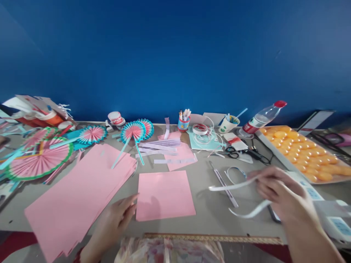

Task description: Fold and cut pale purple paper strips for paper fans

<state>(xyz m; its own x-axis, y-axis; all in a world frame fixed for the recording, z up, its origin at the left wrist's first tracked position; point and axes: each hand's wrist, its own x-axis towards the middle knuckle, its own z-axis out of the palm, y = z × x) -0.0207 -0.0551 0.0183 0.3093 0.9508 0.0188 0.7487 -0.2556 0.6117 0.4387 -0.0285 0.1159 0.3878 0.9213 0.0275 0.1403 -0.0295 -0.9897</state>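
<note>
My right hand (pixel 282 190), raised over the right part of the table, pinches a thin white strip (pixel 229 187). A curled white length (pixel 251 212) also hangs below these fingers; whether it is the same strip I cannot tell. Left of centre, my left hand (pixel 120 213) has its fingers stretched out at the left edge of a pink paper sheet (pixel 166 197), which lies flat. Beneath the raised strip is a slim craft knife (pixel 226 188). A stack of larger pink sheets (pixel 85 190) lies beyond my left hand.
Pleated paper fans (pixel 41 157) crowd the left side. Lilac paper strips (pixel 161 146) lie behind the pink sheet. Farther back stand a pen cup (pixel 184 122), a tape roll (pixel 200 129), scissors (pixel 232 152) and a leaning bottle (pixel 260 119). A tray of orange balls (pixel 261 135) is at right.
</note>
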